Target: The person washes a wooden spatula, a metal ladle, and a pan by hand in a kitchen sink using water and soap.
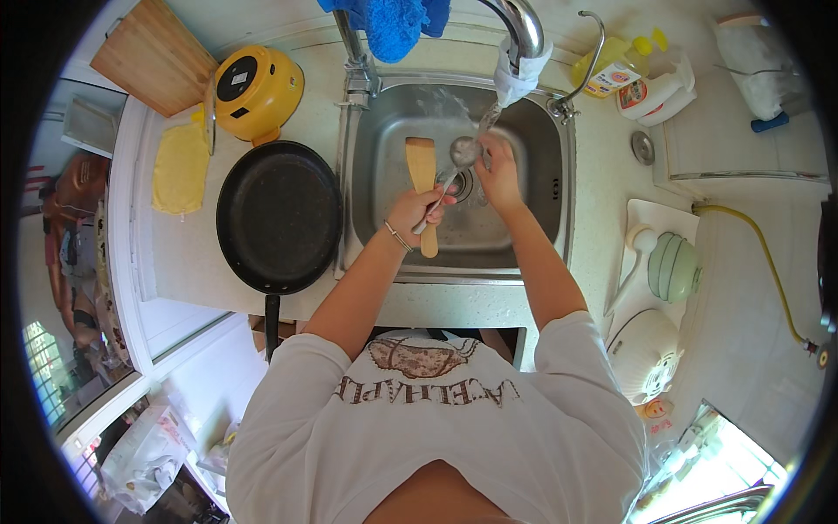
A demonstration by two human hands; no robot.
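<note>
Over the stainless steel sink (386, 196), my left hand (419, 213) grips a wooden spatula (420, 160) together with the handle of a metal spoon (466, 152). The spatula's flat blade points away from me. Water runs from the chrome faucet (527, 29), which has a white cloth wrapped around its spout, down onto the spoon's round bowl. Beside that bowl, my right hand (501, 170) has its fingertips at the edge of the spoon in the stream. Part of the drain (463, 187) shows beneath the hands.
Left of the sink lies a black frying pan (278, 216), its handle jutting past the counter's front edge. Behind it stand a yellow pot-shaped appliance (262, 92) and a wooden cutting board (154, 59). Cleaning bottles (655, 92) and pale green bowls (674, 267) are at the right.
</note>
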